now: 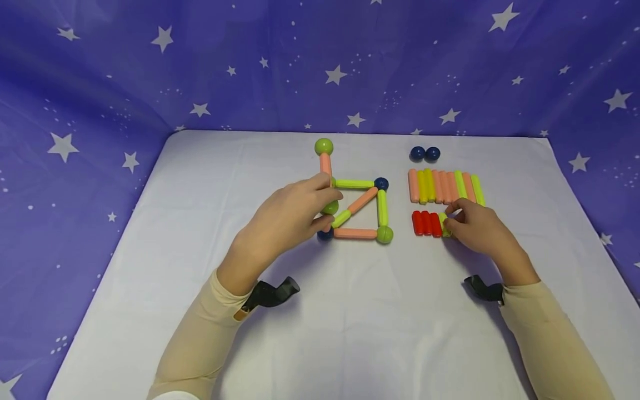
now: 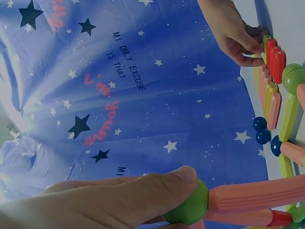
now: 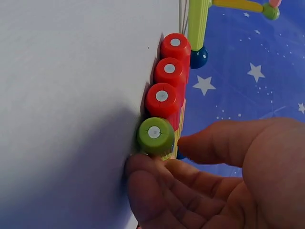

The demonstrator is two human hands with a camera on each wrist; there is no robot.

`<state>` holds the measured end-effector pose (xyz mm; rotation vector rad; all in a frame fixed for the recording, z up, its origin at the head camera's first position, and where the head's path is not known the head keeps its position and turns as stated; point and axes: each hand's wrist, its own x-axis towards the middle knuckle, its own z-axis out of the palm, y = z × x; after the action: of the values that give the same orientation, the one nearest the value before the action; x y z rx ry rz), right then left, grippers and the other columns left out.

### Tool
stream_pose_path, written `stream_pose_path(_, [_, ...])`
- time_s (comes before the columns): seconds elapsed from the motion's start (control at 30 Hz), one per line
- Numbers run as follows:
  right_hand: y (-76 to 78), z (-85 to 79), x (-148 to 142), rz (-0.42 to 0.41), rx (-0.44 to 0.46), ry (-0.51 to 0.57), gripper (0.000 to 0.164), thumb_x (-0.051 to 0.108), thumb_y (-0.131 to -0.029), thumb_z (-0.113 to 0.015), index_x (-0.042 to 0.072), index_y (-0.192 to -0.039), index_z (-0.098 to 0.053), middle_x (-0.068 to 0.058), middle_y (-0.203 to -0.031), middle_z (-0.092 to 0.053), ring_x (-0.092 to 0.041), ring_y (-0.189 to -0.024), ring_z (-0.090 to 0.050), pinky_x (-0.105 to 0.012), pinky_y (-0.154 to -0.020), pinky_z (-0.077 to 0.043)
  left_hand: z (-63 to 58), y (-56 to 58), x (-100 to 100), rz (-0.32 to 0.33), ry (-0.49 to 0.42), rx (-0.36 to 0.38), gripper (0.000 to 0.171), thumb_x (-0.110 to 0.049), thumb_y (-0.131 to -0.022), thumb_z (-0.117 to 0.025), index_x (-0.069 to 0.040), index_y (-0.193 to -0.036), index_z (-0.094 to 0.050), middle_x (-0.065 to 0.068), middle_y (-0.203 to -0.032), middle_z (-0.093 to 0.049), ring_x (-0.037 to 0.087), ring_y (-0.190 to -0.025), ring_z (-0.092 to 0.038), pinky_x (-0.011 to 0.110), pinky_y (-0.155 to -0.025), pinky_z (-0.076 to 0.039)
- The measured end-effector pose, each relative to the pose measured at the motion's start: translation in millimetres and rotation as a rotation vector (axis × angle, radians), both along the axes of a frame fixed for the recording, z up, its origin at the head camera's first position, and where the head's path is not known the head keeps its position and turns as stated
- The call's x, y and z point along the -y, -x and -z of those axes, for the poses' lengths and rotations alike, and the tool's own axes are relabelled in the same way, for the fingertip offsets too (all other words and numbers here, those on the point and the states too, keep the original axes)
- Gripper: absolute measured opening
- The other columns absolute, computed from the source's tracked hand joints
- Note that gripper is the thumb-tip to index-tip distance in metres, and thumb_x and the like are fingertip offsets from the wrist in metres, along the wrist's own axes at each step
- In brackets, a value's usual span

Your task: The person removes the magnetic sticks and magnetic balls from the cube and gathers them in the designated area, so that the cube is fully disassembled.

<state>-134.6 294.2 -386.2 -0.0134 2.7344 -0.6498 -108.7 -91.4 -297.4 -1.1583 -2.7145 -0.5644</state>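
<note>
My left hand (image 1: 285, 222) pinches a green ball (image 2: 193, 207) between thumb and fingers. From that ball a pink rod (image 2: 257, 194) runs out in the left wrist view. The ball belongs to a frame of magnetic rods and balls, with a blue ball (image 1: 381, 183) and a green ball (image 1: 384, 234) at its right corners. A yellow-green and pink diagonal (image 1: 362, 201) crosses it. My right hand (image 1: 477, 228) pinches a short green rod (image 3: 155, 136) at the end of a row of short red rods (image 3: 162, 100). The left fingers hide part of the frame's left side.
Beyond the red rods lies a row of longer pink and yellow rods (image 1: 442, 186). Two loose blue balls (image 1: 425, 154) sit behind them. A white cloth (image 1: 345, 333) covers the table, and a purple star-printed curtain (image 1: 280, 66) rises behind and at both sides.
</note>
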Motion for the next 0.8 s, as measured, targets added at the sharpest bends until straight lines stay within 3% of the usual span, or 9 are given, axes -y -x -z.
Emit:
stream_pose_path(0.3, [-0.5, -2.2, 4.6, 0.002, -0.075, -0.064, 0.035, 0.018, -0.092, -0.054, -0.001, -0.121, -0.052, -0.019, -0.096, -0.064, -0.028, -0.074, -0.057, -0.039, -0.063, -0.05, -1.7, -0.2, 2.6, -0.004, -0.003, 0.017, 0.026, -0.011, -0.085, -0.076, -0.01, -0.11, -0.069, -0.001, -0.098, -0.053, 0.01, -0.077, -0.055, 0.024, -0.065, -0.046])
stream_pose_path(0.5, [-5.5, -12.7, 26.6, -0.03, -0.253, -0.074, 0.032, 0.01, -0.088, -0.054, -0.005, -0.116, -0.056, -0.016, -0.084, -0.061, -0.025, -0.063, -0.054, -0.037, -0.055, -0.047, -5.0, 0.9, 4.1, 0.006, -0.029, 0.059, 0.027, -0.013, -0.087, -0.074, -0.008, -0.112, -0.068, 0.0, -0.1, -0.053, 0.011, -0.08, -0.057, 0.025, -0.068, -0.047])
stream_pose_path(0.63, [-11.4, -23.9, 58.4, -0.157, -0.431, 0.011, 0.028, 0.008, -0.086, -0.059, -0.002, -0.111, -0.061, -0.011, -0.083, -0.062, -0.022, -0.066, -0.054, -0.036, -0.058, -0.046, -5.8, 2.0, 7.4, 0.025, -0.073, 0.124, 0.027, -0.011, -0.089, -0.072, -0.006, -0.114, -0.065, 0.0, -0.104, -0.052, 0.014, -0.085, -0.059, 0.024, -0.072, -0.048])
stream_pose_path(0.7, [-15.3, -29.6, 77.7, -0.269, -0.516, 0.097, 0.028, 0.008, -0.085, -0.064, 0.002, -0.113, -0.062, -0.006, -0.087, -0.062, -0.019, -0.07, -0.054, -0.034, -0.06, -0.046, -6.4, 2.8, 10.0, 0.035, -0.096, 0.157, 0.026, -0.009, -0.09, -0.069, -0.004, -0.115, -0.063, 0.001, -0.106, -0.052, 0.015, -0.086, -0.057, 0.024, -0.073, -0.047])
stream_pose_path(0.8, [-21.8, -39.9, 110.9, -0.449, -0.588, 0.268, 0.042, 0.013, -0.085, -0.072, 0.01, -0.124, -0.058, -0.001, -0.1, -0.058, -0.015, -0.08, -0.052, -0.031, -0.063, -0.047, -6.0, 5.6, 15.0, 0.06, -0.149, 0.213, 0.024, -0.003, -0.092, -0.062, -0.004, -0.115, -0.061, 0.002, -0.108, -0.054, 0.017, -0.085, -0.056, 0.027, -0.074, -0.047])
